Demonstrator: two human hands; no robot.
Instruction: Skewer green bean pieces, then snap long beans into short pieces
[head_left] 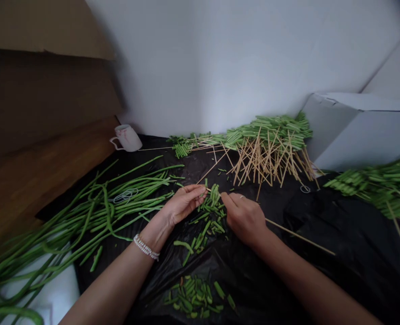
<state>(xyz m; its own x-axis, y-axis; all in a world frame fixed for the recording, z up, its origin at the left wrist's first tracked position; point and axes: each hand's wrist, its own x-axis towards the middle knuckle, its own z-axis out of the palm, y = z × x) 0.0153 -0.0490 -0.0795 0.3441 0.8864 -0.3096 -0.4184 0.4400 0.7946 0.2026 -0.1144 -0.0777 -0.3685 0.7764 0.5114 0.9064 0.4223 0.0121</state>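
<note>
My right hand (243,215) is closed around a thin wooden skewer (301,236), whose long bare end sticks out to the lower right past my wrist. Cut long bean pieces (215,196) sit side by side on the skewer between my hands. My left hand (188,201), with a beaded bracelet at the wrist, pinches at the skewer's far end. A small bean piece (205,182) shows at its fingertips. Loose cut pieces (203,230) lie on the black plastic sheet (166,266) beneath my hands.
Whole long beans (125,207) spread across the left. A bean scrap pile (195,298) lies near me. Filled bean skewers (270,131) are stacked by the wall, more bean skewers (379,183) at right. A mug (127,138), a cardboard box (47,90) and a white box (365,131) stand around.
</note>
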